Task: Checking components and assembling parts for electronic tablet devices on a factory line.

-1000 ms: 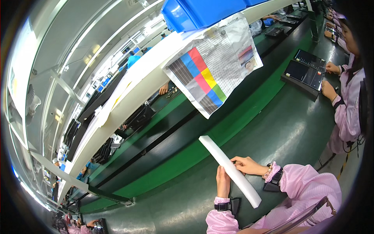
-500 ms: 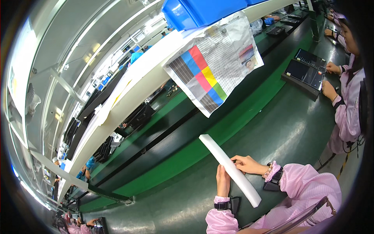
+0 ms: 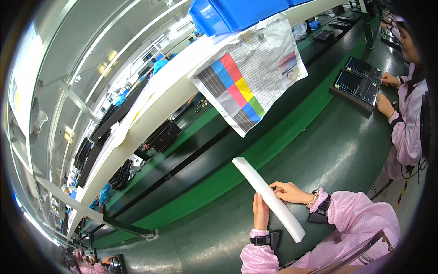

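White strip (image 3: 270,198) is in hand at lower right, not yet released. Left hand (image 3: 261,213) and right hand (image 3: 293,194) grasp it.

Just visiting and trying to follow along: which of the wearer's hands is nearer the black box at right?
Right. In the picture, the right hand is below and left of the black box, at the white bar; the left hand is farther left and lower.

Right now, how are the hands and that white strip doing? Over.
Left hand and right hand holding white strip, grip partly hidden. Strip slants upper left to lower right. Printed sheet hangs beyond, not touching.
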Motion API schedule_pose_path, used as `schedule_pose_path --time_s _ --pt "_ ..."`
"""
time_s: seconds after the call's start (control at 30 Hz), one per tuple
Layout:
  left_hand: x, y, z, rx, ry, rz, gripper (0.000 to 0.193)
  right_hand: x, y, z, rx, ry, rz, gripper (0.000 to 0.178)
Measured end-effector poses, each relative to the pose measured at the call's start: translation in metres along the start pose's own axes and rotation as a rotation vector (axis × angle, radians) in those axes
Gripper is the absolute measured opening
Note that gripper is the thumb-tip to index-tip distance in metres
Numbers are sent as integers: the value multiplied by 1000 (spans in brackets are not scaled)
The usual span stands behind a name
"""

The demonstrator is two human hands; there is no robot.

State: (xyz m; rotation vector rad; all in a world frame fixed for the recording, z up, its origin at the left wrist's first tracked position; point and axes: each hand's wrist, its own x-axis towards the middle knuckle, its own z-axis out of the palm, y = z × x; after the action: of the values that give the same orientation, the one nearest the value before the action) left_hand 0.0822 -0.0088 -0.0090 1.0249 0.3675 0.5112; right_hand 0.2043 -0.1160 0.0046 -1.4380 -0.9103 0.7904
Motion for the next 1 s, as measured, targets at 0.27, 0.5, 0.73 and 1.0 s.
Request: schedule_pose_path --time_s 0.27,0.5,0.73,1.0 --pt "2 -14 -4 -6 61 40 38 -2 13 -2 -102 34 38 36" --pt "-4 -7 0 1 65 46 38 -4 8 1 -51 -95 1 37" --pt "10 -6 5 125 237 -77 51 -4 8 -3 -32 -92 -57 36" --pt "3 -4 3 84 151 -48 50 -1 8 -1 1 -99 -10 37"
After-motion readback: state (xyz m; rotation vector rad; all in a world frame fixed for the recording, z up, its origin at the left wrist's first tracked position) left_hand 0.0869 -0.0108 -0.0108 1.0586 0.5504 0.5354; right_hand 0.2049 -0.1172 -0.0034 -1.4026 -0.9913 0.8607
